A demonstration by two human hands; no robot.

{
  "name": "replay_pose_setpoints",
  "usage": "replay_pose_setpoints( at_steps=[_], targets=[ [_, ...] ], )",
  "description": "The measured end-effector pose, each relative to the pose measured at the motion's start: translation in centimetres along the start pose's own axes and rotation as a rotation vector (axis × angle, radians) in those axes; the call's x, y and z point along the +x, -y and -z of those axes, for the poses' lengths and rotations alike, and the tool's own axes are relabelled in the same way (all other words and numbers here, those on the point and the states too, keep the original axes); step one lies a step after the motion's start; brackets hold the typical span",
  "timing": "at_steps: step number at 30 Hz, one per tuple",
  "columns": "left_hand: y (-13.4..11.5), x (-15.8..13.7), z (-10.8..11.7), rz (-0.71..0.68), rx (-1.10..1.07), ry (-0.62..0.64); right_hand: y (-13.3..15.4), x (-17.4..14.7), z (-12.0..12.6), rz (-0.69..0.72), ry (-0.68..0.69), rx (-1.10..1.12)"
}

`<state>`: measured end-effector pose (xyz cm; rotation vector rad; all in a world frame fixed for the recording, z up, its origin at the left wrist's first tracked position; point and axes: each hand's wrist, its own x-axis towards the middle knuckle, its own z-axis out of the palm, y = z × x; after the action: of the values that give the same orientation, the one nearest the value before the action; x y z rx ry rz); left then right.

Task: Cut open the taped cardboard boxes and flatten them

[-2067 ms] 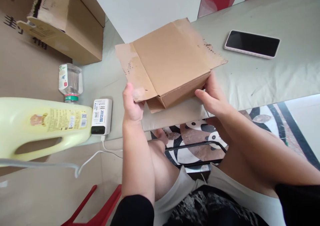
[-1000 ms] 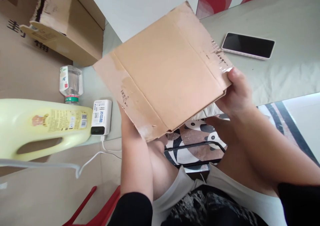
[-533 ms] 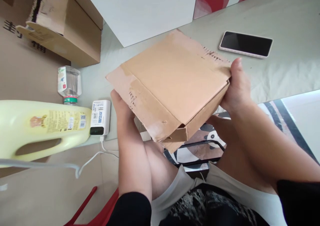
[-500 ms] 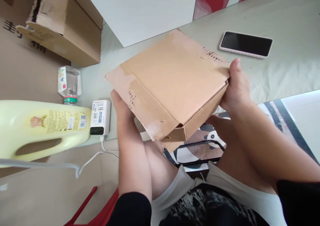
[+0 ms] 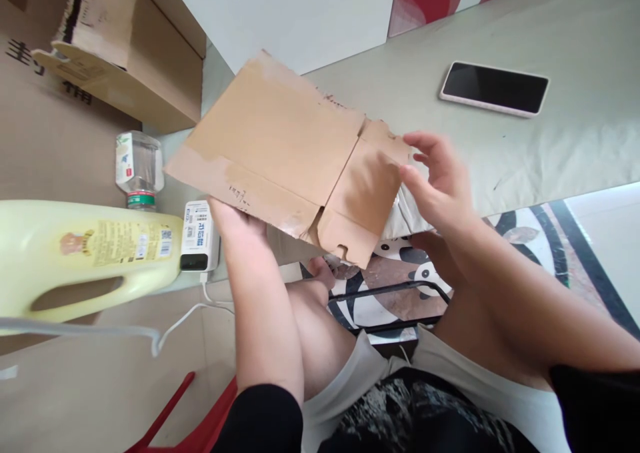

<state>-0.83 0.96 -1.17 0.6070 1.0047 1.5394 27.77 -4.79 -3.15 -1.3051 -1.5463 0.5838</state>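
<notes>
A tan cardboard box [image 5: 280, 139] with torn, scuffed edges is held tilted above my lap. My left hand [image 5: 235, 219] grips its lower left side from below, most of its fingers hidden under the cardboard. On the right, an end flap [image 5: 363, 193] with notched corners lies folded out. My right hand [image 5: 437, 179] is beside that flap, thumb and fingers apart, their tips at its outer edge. Something silvery-white [image 5: 405, 213] shows behind the flap; what it is I cannot tell.
A phone [image 5: 495, 89] lies on the cloth-covered table at right. To the left are a yellow jug [image 5: 140, 239], a white power bank [image 5: 200, 236] with a cable, a clear bottle [image 5: 139, 169] and another cardboard box [image 5: 150, 59]. A white box [image 5: 300, 19] stands at the back.
The box has shifted left and tilted, and its right end flap has swung outward. My right hand has moved left and its grip on the box's corner has loosened.
</notes>
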Motion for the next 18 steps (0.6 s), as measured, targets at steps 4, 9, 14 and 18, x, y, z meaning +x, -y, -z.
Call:
replay_pose_setpoints(
  at_steps=[4,9,14,18],
  targets=[
    [-0.2,-0.4,-0.2,-0.144,-0.037,-0.011,-0.1,-0.3,-1.2,0.073,0.25,-0.22],
    [0.3,-1.0,-0.4,-0.215,-0.027,0.116,-0.3,-0.9,-2.2,0.065,0.486,-0.439],
    [1.6,1.1,1.6,-0.296,0.112,-0.027,-0.8,-0.8,-2.2,0.086,0.413,-0.353],
    [1.1,1.7,2.5,-0.349,0.07,0.008,-1.0,-0.2,-2.0,-0.107,0.024,-0.017]
  ],
)
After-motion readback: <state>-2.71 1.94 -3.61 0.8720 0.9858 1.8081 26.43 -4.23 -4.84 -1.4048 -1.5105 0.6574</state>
